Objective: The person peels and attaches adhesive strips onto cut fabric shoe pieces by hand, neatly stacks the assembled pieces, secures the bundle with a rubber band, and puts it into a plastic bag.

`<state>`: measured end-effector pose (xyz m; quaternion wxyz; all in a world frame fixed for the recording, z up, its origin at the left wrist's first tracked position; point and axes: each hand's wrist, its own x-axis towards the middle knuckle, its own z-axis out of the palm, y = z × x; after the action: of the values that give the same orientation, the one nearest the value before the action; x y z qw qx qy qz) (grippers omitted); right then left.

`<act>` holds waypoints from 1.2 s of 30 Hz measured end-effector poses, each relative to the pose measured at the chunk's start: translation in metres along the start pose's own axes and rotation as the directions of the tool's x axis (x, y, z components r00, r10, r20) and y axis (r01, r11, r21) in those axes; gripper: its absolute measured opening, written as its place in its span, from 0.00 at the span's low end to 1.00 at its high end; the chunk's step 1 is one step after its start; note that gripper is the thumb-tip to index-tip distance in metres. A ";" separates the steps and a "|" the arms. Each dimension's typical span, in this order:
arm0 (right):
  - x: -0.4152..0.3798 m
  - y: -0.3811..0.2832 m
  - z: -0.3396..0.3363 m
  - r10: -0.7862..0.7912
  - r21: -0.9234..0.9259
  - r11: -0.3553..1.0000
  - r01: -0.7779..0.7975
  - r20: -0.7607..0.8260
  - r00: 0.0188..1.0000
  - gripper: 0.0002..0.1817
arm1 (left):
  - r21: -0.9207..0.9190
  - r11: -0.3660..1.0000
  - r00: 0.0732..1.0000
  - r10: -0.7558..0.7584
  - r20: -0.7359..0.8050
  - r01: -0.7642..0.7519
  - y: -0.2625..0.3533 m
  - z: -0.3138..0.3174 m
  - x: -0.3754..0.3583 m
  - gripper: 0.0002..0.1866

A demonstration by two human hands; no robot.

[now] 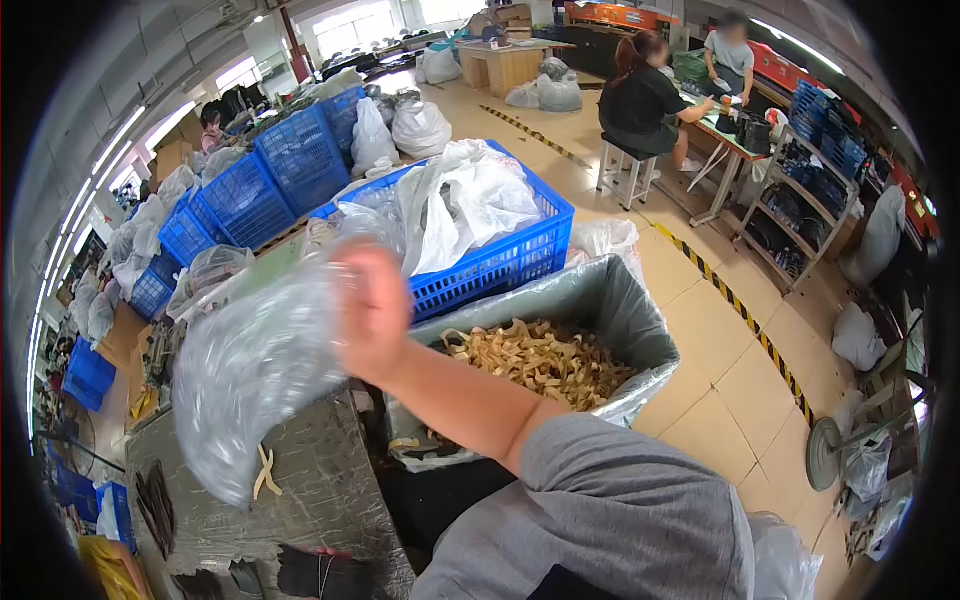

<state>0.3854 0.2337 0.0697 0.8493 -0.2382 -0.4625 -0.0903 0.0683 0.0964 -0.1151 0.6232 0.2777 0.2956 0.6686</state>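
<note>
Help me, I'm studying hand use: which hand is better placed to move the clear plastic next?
Probably the right hand: it holds the clear plastic up, near the dark worktop. The left hand is not visible, so its placement can't be judged.

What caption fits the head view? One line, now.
A right hand grips a clear plastic bag near a lined bin of tan strips.
</note>
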 end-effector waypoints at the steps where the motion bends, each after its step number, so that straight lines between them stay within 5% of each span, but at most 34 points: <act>1: 0.005 -0.009 -0.011 -0.168 0.021 0.984 0.175 -0.184 0.968 0.03 | 0.004 1.000 1.000 -0.001 0.007 0.001 0.001 0.000 0.000 0.43; 3: -0.030 -0.013 -0.046 -0.323 -0.107 0.932 0.346 0.190 0.927 0.04 | 0.016 1.000 1.000 0.003 0.025 -0.003 0.003 0.002 0.001 0.43; 4: -0.057 -0.015 -0.053 -0.268 -0.116 0.929 0.350 0.442 0.856 0.05 | 0.017 1.000 0.999 0.002 0.036 -0.003 0.003 0.002 -0.001 0.43; 5: -0.087 -0.015 -0.062 -0.187 -0.127 0.926 0.356 0.663 0.725 0.06 | 0.022 1.000 0.999 0.004 0.050 -0.005 0.005 0.002 -0.002 0.43; 6: -0.121 -0.007 -0.072 0.120 -0.233 0.949 0.212 0.890 0.441 0.05 | 0.030 1.000 0.997 -0.002 0.071 0.000 0.005 0.003 -0.003 0.44; 7: -0.152 0.004 -0.080 0.380 -0.383 0.917 0.112 0.924 0.045 0.04 | 0.034 0.999 0.995 -0.014 0.099 0.011 0.008 0.002 -0.004 0.44; 9: -0.181 0.004 -0.087 0.400 -0.395 0.900 -0.187 0.916 -0.009 0.09 | 0.067 0.998 0.986 -0.023 0.163 0.012 0.010 0.009 -0.007 0.44; 12: -0.182 -0.014 -0.064 0.506 -0.512 0.836 -0.197 0.858 -0.085 0.14 | 0.118 0.992 0.944 -0.073 0.322 0.036 0.012 0.021 -0.013 0.44; 17: -0.178 -0.009 -0.009 0.417 -0.341 0.730 -0.592 0.909 -0.010 0.15 | 0.261 0.964 0.811 -0.199 0.549 0.060 0.006 0.040 -0.013 0.45; 18: -0.169 -0.011 -0.003 0.411 -0.306 0.661 -0.686 0.911 -0.010 0.15 | 0.318 0.946 0.812 -0.235 0.534 0.065 0.004 0.040 -0.008 0.45; 21: -0.126 -0.019 -0.005 0.508 -0.346 0.690 -0.636 0.857 0.084 0.13 | 0.540 0.838 0.855 -0.333 0.397 0.076 -0.005 0.030 0.021 0.48; 24: -0.112 -0.044 -0.008 0.467 -0.368 0.761 -0.534 0.882 0.058 0.11 | 0.796 0.587 0.916 -0.223 0.335 -0.148 -0.026 0.032 0.040 0.41; 28: -0.143 -0.082 -0.009 0.129 -0.118 0.920 -0.374 0.992 0.006 0.07 | 0.435 0.834 0.941 -0.310 -0.138 0.339 -0.026 -0.015 0.096 0.36; 29: -0.141 -0.082 -0.009 0.183 -0.166 0.931 -0.326 0.983 0.022 0.07 | 0.290 0.861 0.903 -0.356 -0.243 0.417 -0.023 -0.025 0.109 0.35; 32: -0.155 -0.065 -0.007 0.310 -0.265 0.925 -0.272 0.941 0.137 0.07 | -0.030 0.964 0.949 -0.267 -0.167 0.265 -0.004 0.001 0.094 0.33; 34: -0.160 -0.073 -0.006 0.174 -0.131 0.899 -0.418 0.983 0.066 0.10 | -0.138 0.989 0.999 -0.047 -0.007 0.046 -0.003 0.026 0.083 0.29; 36: -0.158 -0.094 -0.005 -0.103 0.111 0.797 -0.594 0.994 0.048 0.11 | -0.088 0.933 0.912 -0.316 0.262 0.349 0.022 0.041 0.080 0.29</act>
<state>0.2666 0.1391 -0.0339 0.3439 -0.0828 -0.8577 0.3730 0.0783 0.1772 -0.0713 0.7768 0.2609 0.2146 0.5315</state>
